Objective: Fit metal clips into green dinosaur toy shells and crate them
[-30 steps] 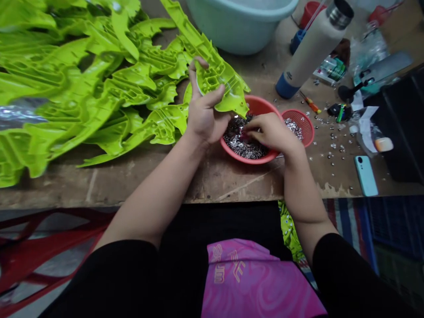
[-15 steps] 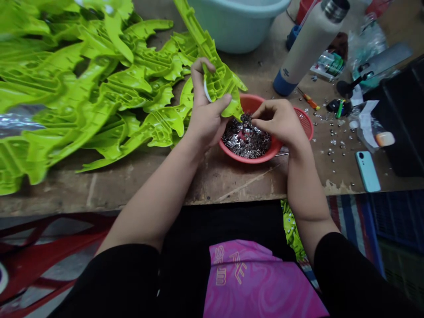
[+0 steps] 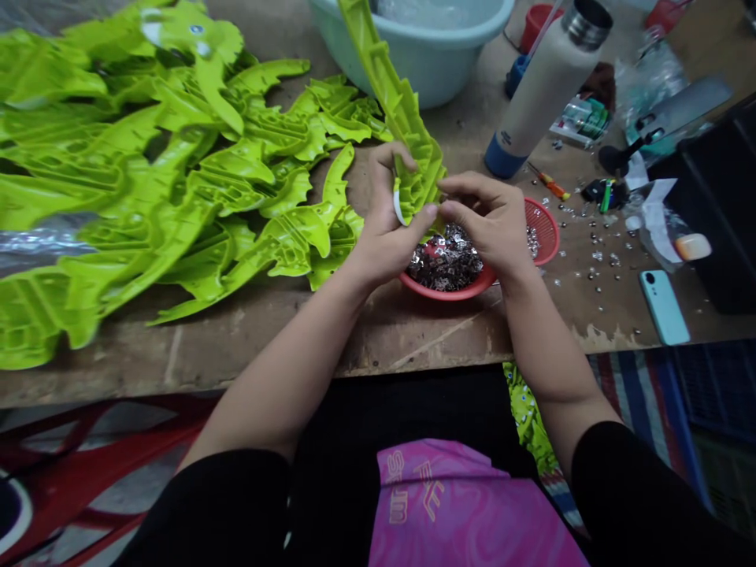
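The long green part (image 3: 402,110) is held up over the worktop (image 3: 383,331), with its low end just above the red bowl (image 3: 449,293). The left hand (image 3: 383,228) has its fingers closed tight around that low end.

A moment ago the right hand (image 3: 490,220) was down in the bowl, among the little shiny metal bits (image 3: 446,264). Now it has come up and meets the left hand at the tip of the green part. Its thumb and first finger are pinched shut there. I think it picked up a bit and is bringing it to the part, but I cannot see anything between the fingers. The green part has also tipped up and now stands more upright.

There is one green part in the hand and one red bowl. The metal bits are too many to count. Just behind the right hand is one small red basket (image 3: 543,228). To the left lies a big pile of green parts (image 3: 177,173), more than ten. Farther off are one pale basin (image 3: 425,55), one white bottle (image 3: 540,87) and one phone (image 3: 665,307).
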A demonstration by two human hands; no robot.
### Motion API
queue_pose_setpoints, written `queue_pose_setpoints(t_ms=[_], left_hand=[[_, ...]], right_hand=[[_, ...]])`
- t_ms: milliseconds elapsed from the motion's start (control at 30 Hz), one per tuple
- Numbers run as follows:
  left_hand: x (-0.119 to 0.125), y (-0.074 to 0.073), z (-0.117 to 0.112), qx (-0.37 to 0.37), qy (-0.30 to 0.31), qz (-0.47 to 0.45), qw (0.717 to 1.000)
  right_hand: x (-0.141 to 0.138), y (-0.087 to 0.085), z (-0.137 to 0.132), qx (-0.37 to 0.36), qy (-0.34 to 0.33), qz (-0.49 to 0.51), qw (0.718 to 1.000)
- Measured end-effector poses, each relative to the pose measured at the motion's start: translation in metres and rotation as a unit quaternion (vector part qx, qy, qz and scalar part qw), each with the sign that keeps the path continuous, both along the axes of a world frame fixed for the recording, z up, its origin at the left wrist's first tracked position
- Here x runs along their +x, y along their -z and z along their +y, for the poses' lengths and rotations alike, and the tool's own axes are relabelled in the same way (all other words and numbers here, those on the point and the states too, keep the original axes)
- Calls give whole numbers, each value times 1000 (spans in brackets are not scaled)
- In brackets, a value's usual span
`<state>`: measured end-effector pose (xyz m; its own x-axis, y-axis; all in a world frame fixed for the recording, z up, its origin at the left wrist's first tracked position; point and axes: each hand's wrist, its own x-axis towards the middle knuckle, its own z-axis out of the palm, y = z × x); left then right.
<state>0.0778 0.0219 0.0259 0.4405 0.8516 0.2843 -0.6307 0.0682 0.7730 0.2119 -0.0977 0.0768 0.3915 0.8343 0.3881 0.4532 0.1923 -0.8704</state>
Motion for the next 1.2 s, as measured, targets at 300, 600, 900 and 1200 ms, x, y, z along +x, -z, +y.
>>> queue_pose_setpoints(t_ms=[300, 600, 900, 1200], left_hand=[[-2, -18, -14, -39, 103, -16, 994], [7, -5, -4, 138, 92, -1, 986], [6, -3, 1, 242, 56, 10, 969], [3, -1, 0, 285, 43, 47, 956]], right_hand=[[-7, 1, 0, -8, 2, 38, 999], [-2, 12, 3, 33, -58, 105, 992], [11, 3, 1, 1, -77, 73, 994], [1, 15, 4, 66, 19, 68, 995]])
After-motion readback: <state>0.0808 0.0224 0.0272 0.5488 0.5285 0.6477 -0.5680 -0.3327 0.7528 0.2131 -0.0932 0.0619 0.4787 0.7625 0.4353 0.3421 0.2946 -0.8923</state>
